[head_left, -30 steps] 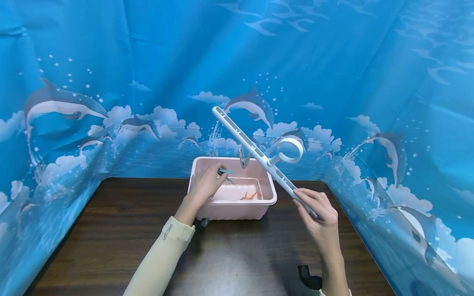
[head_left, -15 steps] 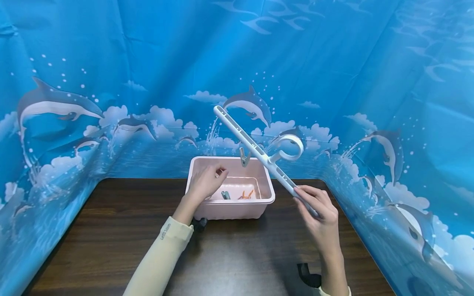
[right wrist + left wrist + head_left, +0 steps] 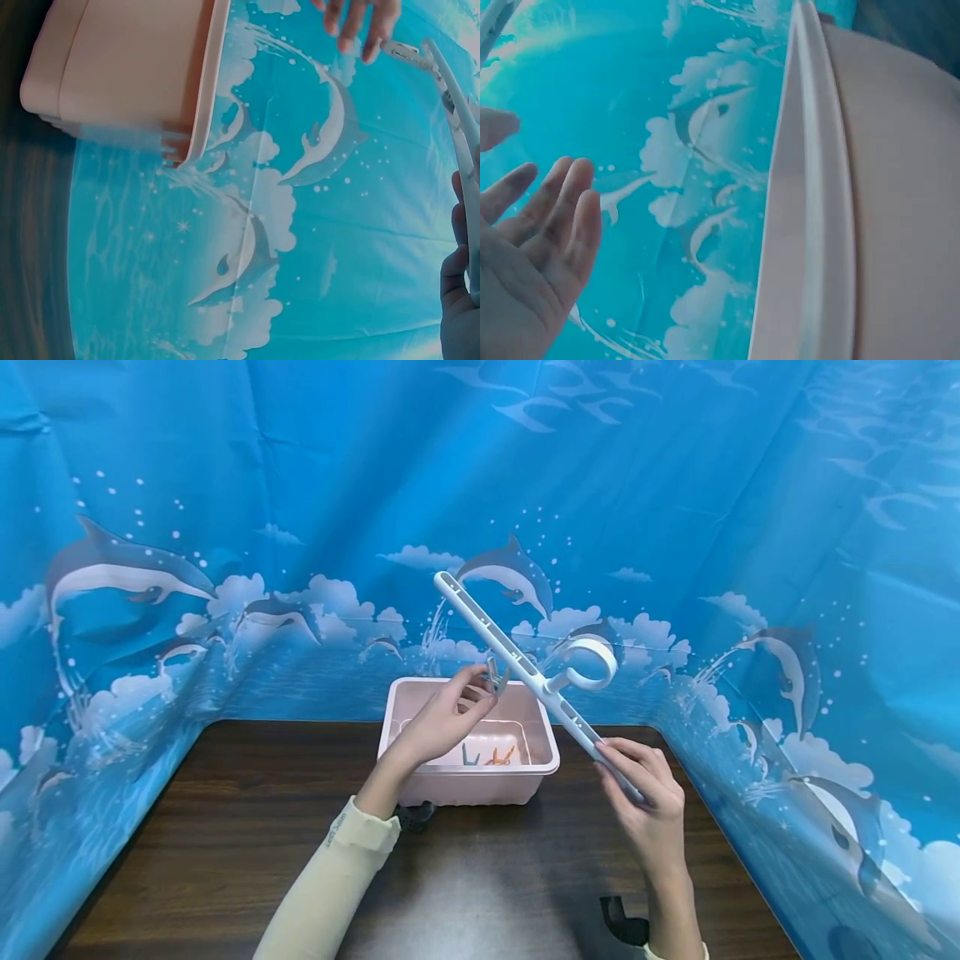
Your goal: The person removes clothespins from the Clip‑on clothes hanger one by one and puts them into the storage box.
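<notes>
My right hand [image 3: 645, 785] grips the lower end of a pale blue clothes hanger [image 3: 487, 628], a slotted bar with a ring-shaped hook, tilted above the table. A grey clothespin [image 3: 405, 52] hangs from the bar. My left hand [image 3: 446, 718] is raised over the pink tub [image 3: 465, 789], thumb and forefinger right at that clothespin. Seen from the left wrist, the fingers [image 3: 581, 229] are fairly straight and spread. Inside the tub lie a teal clothespin [image 3: 470, 756] and orange clothespins [image 3: 500, 757].
The tub stands at the back of a dark wooden table [image 3: 480, 877]. A blue dolphin-print curtain [image 3: 337, 527] surrounds the table's back and sides. Black straps [image 3: 622, 922] show at the wrists.
My left hand let the teal clothespin drop into the tub, then rose to the right, up to the clothespin on the hanger. My right hand and the hanger have barely moved.
</notes>
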Motion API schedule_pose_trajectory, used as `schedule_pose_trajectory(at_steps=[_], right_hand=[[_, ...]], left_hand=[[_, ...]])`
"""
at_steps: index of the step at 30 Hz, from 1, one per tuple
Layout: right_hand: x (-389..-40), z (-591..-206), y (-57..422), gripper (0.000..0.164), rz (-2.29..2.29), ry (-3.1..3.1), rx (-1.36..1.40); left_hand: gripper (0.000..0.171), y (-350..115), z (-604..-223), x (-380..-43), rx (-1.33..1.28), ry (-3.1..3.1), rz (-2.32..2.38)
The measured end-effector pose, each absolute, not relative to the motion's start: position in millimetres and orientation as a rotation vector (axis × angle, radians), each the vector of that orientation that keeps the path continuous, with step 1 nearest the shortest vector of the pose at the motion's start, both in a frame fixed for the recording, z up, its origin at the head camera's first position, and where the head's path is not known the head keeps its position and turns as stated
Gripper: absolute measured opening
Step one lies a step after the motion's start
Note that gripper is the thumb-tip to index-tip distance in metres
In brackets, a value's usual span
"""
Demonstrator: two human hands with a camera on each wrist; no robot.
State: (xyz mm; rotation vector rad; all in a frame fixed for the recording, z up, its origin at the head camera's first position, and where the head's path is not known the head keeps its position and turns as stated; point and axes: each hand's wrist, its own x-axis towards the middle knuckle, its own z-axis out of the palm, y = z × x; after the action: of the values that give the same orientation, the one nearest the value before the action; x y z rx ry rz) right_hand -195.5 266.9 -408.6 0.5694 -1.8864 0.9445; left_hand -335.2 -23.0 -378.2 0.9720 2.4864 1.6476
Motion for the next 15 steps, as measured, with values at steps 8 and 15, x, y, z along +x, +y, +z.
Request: schedule_pose_trajectory(at_steps=[8, 15], right_hand=[[-195.3, -407.8, 263.3, 0.050, 0.955, -1.876, 0.580], [-195.4, -407.6, 264.1, 0.049, 0.952, -1.868, 0.590]], left_hand=[[0.045, -17.4, -370.3, -330.1, 1.044, 2.332, 1.769], [0.038, -18.7, -369.6, -329.7, 1.080, 2.215, 1.843]])
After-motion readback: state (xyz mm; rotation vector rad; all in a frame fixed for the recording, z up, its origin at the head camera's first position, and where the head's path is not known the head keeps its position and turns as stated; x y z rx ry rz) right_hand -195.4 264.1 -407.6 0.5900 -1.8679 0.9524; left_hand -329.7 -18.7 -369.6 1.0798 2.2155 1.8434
